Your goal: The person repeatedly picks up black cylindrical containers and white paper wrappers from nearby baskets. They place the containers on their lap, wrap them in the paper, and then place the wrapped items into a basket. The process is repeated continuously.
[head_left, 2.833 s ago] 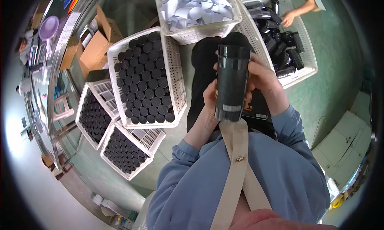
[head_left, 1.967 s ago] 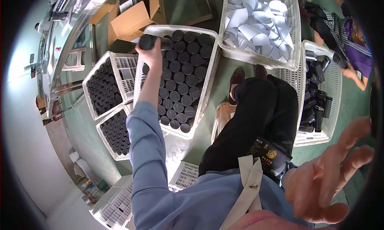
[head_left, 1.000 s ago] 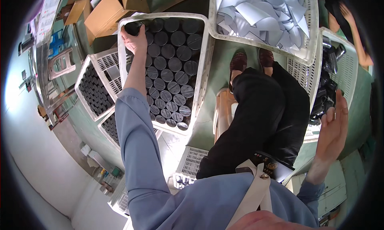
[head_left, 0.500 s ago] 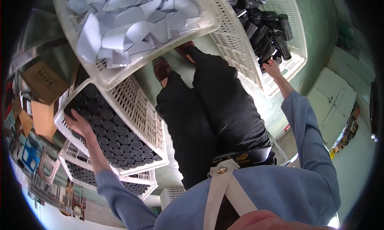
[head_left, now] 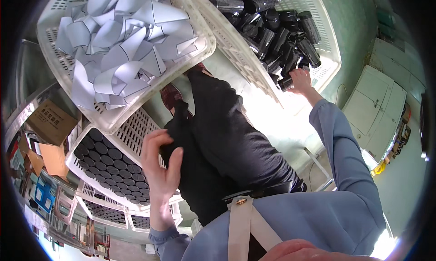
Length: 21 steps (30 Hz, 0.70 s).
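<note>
Above my black-trousered thigh hangs my left hand (head_left: pixel 161 163), its thumb and fingers apart with nothing in them. My right hand (head_left: pixel 300 81) is at the near end of the right white crate (head_left: pixel 334 63), its fingers closed round a black cylinder (head_left: pixel 285 83). Beyond it, many glossy black cylinders (head_left: pixel 277 36) lie jumbled in that crate. Left of my left hand, a lower white crate (head_left: pixel 75 160) holds upright black cylinders (head_left: pixel 109 163) packed in rows, only their round ends showing. Whether these are bottles or tubes I cannot tell.
A large white crate (head_left: pixel 206 45) of curled pale sheets (head_left: pixel 122 52) stands ahead on the left, overlapping the lower crate. Further crates (head_left: pixel 104 215) sit below at left. Cardboard boxes (head_left: pixel 52 118) and a blue stool (head_left: pixel 44 197) are far left; a white cabinet (head_left: pixel 374 109) stands right.
My left hand has moved right, off the packed cylinders to above my thigh. My right hand has shifted slightly left and nearer, with a black cylinder now showing in its fingers.
</note>
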Motion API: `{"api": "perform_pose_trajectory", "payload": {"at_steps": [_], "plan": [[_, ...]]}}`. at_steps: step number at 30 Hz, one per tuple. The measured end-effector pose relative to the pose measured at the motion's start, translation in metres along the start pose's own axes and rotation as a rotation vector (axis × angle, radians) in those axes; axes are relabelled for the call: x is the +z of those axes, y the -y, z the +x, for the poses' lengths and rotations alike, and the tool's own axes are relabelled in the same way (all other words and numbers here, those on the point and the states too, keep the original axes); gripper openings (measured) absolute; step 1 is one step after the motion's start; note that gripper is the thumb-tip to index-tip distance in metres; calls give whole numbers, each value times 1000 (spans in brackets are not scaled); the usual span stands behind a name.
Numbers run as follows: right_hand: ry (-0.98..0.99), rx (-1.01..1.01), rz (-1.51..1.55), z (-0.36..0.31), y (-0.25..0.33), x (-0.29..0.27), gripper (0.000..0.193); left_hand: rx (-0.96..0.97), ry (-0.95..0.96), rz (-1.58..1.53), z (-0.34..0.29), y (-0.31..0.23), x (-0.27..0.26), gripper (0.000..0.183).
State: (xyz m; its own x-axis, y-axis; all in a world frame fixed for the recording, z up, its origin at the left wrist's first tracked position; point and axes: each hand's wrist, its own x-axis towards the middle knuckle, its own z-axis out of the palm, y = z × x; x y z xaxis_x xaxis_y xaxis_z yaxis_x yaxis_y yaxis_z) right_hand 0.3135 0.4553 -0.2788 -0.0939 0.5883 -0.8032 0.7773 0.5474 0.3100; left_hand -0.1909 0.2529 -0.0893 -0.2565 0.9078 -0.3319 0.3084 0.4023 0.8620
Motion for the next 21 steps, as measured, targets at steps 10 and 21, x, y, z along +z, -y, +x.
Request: {"api": "perform_pose_trajectory", "payload": {"at_steps": [10, 21], "plan": [[-304, 5, -182, 7, -1, 42, 35, 117, 128, 216, 24, -18, 19, 29], [-597, 61, 954, -195, 4, -127, 69, 322, -511, -43, -64, -44, 49, 7]]}}
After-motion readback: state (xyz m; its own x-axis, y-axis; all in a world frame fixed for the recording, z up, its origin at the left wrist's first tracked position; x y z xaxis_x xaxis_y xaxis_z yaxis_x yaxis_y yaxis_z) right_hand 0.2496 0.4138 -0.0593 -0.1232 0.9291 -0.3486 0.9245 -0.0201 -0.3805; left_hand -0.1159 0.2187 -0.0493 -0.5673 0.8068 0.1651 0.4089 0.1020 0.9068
